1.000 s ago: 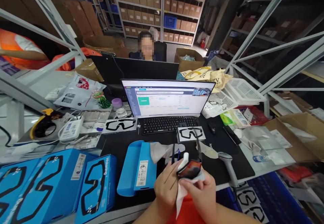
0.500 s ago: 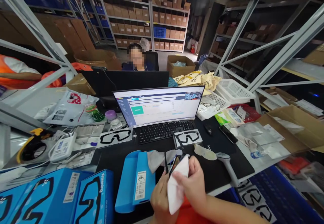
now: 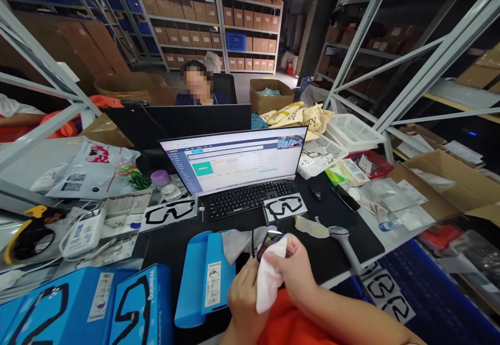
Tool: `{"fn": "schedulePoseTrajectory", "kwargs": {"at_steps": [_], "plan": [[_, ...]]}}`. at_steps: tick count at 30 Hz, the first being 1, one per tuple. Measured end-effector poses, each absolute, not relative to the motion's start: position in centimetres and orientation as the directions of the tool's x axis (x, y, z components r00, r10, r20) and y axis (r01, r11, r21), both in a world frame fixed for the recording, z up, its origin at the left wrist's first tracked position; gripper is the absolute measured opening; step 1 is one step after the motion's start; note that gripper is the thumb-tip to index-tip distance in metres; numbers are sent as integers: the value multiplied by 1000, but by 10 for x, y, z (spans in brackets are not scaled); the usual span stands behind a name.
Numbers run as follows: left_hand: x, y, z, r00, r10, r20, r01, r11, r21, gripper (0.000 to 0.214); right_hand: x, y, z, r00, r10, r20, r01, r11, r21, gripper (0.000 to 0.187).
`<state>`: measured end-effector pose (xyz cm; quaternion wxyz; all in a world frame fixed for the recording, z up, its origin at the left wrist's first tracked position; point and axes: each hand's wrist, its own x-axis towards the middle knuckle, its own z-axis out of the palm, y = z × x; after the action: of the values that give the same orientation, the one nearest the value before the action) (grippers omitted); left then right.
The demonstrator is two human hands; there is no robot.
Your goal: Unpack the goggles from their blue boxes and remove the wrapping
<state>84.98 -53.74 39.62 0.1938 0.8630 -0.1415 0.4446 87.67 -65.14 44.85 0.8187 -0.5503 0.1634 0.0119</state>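
My right hand (image 3: 297, 269) is closed on a white cloth (image 3: 269, 288), with the thumb pressing it against a pair of glasses. The glasses (image 3: 270, 240) have a dark shiny lens, and a black temple arm points up beside it. My left hand (image 3: 242, 295) is closed round the lower side of the glasses, its fingertips partly hidden by the cloth. Just behind lies a grey pouch (image 3: 236, 246), draped over the edge of an open blue box (image 3: 213, 282) with a white label.
Closed blue boxes (image 3: 82, 303) with glasses pictures stand at the front left. A keyboard (image 3: 250, 199) and monitor (image 3: 238, 157) are ahead, a handheld scanner (image 3: 346, 246) to the right. Beyond the monitors sits a person (image 3: 195, 87). White baskets (image 3: 353, 134) stand at the right.
The view has shifted slightly. My right hand and the cloth have moved a little on the glasses; the cloth is more bunched, and more of the dark lens shows.
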Motion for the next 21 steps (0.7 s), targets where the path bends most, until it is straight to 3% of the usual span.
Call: {"fn": "schedulePoseTrajectory", "kwargs": {"at_steps": [3, 6, 8, 10, 13, 16, 21], "plan": [[851, -537, 399, 618, -169, 768, -503, -835, 221, 14, 903, -664, 453, 908, -123, -400, -280, 532, -799, 44], [853, -535, 401, 730, -122, 673, -484, -787, 383, 13, 922, -687, 446, 912, -10, -410, -348, 510, -787, 47], [854, -531, 403, 780, -61, 623, -439, -762, 475, 10, 932, -713, 441, 923, -113, -368, -299, 390, -871, 51], [855, -527, 405, 806, -16, 592, -405, -744, 531, 7, 942, -747, 441, 901, -337, -274, -208, 218, -953, 54], [856, -522, 408, 839, 28, 544, -364, -714, 598, 6, 955, -795, 450, 827, -531, -185, -156, 99, -983, 44], [857, -522, 409, 854, 59, 518, -348, -675, 651, 5, 958, -821, 462, 769, -632, -99, -120, 9, -993, 29], [852, -529, 400, 884, 97, 458, -314, -602, 734, 10, 949, -818, 462, 675, -735, 70, -70, -158, -985, 35]]}}
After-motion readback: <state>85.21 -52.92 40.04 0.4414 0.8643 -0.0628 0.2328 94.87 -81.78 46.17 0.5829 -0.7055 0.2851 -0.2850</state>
